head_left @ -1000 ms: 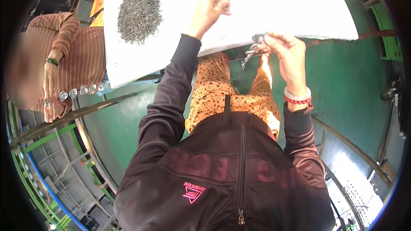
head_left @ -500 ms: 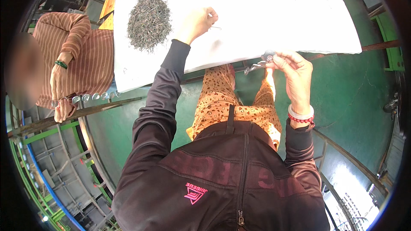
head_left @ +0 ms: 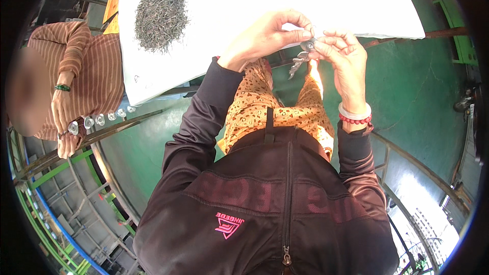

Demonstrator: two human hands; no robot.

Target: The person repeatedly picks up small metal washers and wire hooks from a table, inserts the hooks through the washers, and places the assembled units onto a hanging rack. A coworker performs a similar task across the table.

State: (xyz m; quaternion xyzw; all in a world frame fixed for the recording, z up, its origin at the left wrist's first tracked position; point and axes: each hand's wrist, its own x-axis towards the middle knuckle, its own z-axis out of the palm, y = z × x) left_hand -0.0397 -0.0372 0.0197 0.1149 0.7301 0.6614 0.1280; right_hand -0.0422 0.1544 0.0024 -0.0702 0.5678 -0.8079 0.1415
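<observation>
Over the table's near edge my two hands meet. Between thumb and fingers, my right hand (head_left: 349,63) pinches a small round grey disc (head_left: 307,45) with a lighter centre. Below the disc dangles a short string of shiny disc-like pieces (head_left: 298,64), partly hidden by my fingers. My left hand (head_left: 272,35) reaches across from the left, its thumb and forefinger closed right beside the disc. A thin metal pin is in that pinch, barely visible at the fingertips. A heap of thin dark metal pins (head_left: 161,16) lies on the table's left part.
The table has a white cover (head_left: 219,0). At the left, a person in a striped top (head_left: 99,66) handles a row of clear round discs (head_left: 99,119). A wooden rail (head_left: 130,122) runs by that person. Green floor (head_left: 407,86) lies below.
My left hand has come from over the table, rightward and toward me, to the disc in my right hand. My right hand has risen slightly. The loose disc pile has left the top of view.
</observation>
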